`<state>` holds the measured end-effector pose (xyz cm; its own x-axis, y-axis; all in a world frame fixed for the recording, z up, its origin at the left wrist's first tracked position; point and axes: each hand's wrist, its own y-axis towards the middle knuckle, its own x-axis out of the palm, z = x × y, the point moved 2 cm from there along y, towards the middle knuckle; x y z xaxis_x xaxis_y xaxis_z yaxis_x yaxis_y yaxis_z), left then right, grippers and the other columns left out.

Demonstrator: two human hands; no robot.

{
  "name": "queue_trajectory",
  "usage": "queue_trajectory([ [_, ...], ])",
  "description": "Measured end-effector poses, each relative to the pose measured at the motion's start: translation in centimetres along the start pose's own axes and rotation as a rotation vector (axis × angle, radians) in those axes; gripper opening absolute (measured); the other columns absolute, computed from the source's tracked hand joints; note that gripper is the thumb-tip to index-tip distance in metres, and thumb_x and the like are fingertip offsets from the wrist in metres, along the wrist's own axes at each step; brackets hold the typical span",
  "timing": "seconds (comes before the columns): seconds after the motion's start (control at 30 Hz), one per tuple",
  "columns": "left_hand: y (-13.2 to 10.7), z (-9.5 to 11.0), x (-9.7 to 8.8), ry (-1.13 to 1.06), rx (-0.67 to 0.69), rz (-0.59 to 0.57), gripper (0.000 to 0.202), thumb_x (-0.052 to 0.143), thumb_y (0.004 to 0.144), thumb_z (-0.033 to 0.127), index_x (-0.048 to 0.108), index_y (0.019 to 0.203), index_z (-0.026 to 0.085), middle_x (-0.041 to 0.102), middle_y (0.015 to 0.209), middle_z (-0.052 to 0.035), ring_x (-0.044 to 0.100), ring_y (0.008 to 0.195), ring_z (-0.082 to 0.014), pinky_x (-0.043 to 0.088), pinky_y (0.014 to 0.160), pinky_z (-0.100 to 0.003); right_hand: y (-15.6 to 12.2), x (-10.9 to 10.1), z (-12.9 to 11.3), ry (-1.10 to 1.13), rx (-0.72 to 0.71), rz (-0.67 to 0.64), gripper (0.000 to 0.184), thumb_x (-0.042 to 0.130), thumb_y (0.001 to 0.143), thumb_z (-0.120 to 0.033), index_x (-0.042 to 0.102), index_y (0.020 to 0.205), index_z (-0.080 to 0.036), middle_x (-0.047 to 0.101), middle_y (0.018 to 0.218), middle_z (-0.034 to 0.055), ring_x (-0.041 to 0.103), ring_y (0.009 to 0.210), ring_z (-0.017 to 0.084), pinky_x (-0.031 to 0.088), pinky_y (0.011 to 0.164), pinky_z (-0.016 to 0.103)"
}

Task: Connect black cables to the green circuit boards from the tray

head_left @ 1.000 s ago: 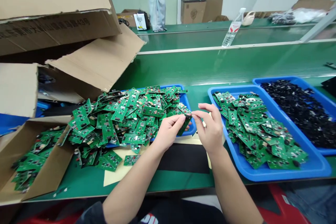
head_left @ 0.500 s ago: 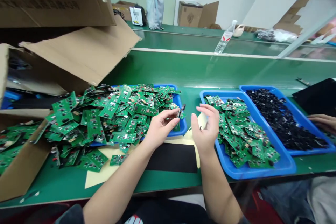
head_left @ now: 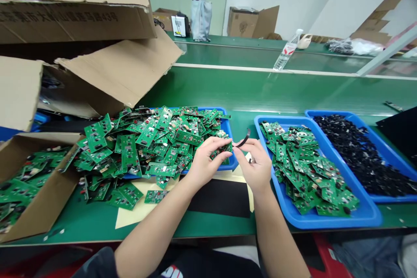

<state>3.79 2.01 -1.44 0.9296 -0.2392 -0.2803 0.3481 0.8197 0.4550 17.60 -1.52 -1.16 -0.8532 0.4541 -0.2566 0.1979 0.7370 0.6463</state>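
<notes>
My left hand (head_left: 206,163) is closed on a small green circuit board (head_left: 224,148), pinched between thumb and fingers. My right hand (head_left: 256,163) pinches a thin curved black strip (head_left: 243,140) that arcs up from the board's edge; a tiny dark part also shows in its palm. Both hands meet just in front of a blue tray (head_left: 228,130) heaped with green boards (head_left: 156,139). To the right stands a second blue tray (head_left: 325,221) with more green boards (head_left: 306,165).
A third blue tray (head_left: 400,156) of small black parts sits at the far right. Open cardboard boxes (head_left: 42,200) with boards are at the left. A black mat (head_left: 221,197) lies under my hands. A water bottle (head_left: 286,50) stands on the green conveyor behind.
My hands were apart half a second ago and have come together again; the right hand now pulls a black strip up from the board held in the left.
</notes>
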Motion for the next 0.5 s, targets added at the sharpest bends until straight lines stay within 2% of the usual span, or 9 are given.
queue_trajectory([
  [0.13,0.0,-0.2,-0.2,0.03,0.011,0.027,0.027,0.063,0.081,0.024,0.065,0.108,0.02,0.066,0.097,-0.0073,0.061,0.092,-0.0181,0.051,0.083,-0.032,0.1,-0.1,-0.1,0.047,-0.018,-0.082,0.013,0.058,0.081,-0.013,0.067,0.087,-0.021,0.064,0.086,0.0041,0.062,0.083,0.018,0.051,0.078,0.033],
  [0.27,0.2,0.0,-0.6,0.074,0.091,0.098,0.026,0.062,0.082,0.023,0.064,0.108,0.019,0.065,0.099,-0.0073,0.061,0.094,-0.0177,0.051,0.084,-0.032,-0.1,-0.4,0.0,0.205,0.065,-0.15,0.019,0.056,0.081,-0.013,0.069,0.091,-0.022,0.065,0.09,0.0052,0.061,0.089,0.019,0.05,0.08,0.035],
  [0.33,0.3,0.2,-0.8,0.11,0.143,0.127,0.025,0.063,0.082,0.022,0.063,0.107,0.019,0.065,0.1,-0.0073,0.06,0.096,-0.0175,0.05,0.085,-0.032,-0.2,-0.5,0.5,0.364,0.187,-0.083,0.017,0.055,0.081,-0.016,0.07,0.087,-0.023,0.065,0.086,0.0042,0.062,0.084,0.018,0.051,0.075,0.033],
  [0.4,0.3,0.5,-0.9,0.15,0.195,0.136,0.026,0.063,0.081,0.02,0.062,0.107,0.019,0.065,0.101,-0.0073,0.06,0.098,-0.0173,0.05,0.086,-0.032,-0.3,-0.5,1.1,0.543,0.369,-0.003,0.014,0.055,0.082,-0.023,0.069,0.083,-0.022,0.065,0.08,0.003,0.062,0.073,0.017,0.052,0.066,0.03],
  [0.43,0.2,0.6,-0.9,0.169,0.221,0.132,0.026,0.064,0.081,0.019,0.062,0.107,0.019,0.065,0.1,-0.0073,0.06,0.098,-0.0173,0.05,0.086,-0.032,-0.3,-0.3,1.3,0.619,0.458,0.011,0.016,0.055,0.082,-0.029,0.068,0.08,-0.021,0.065,0.076,0.0026,0.062,0.068,0.016,0.051,0.061,0.029],
  [0.5,0.1,0.8,-0.8,0.206,0.272,0.119,0.026,0.064,0.081,0.016,0.062,0.107,0.018,0.064,0.1,-0.0075,0.06,0.097,-0.0169,0.051,0.086,-0.031,-0.3,0.1,1.7,0.715,0.597,-0.053,0.026,0.057,0.082,-0.041,0.067,0.073,-0.019,0.065,0.069,0.0024,0.061,0.059,0.014,0.05,0.055,0.027],
])
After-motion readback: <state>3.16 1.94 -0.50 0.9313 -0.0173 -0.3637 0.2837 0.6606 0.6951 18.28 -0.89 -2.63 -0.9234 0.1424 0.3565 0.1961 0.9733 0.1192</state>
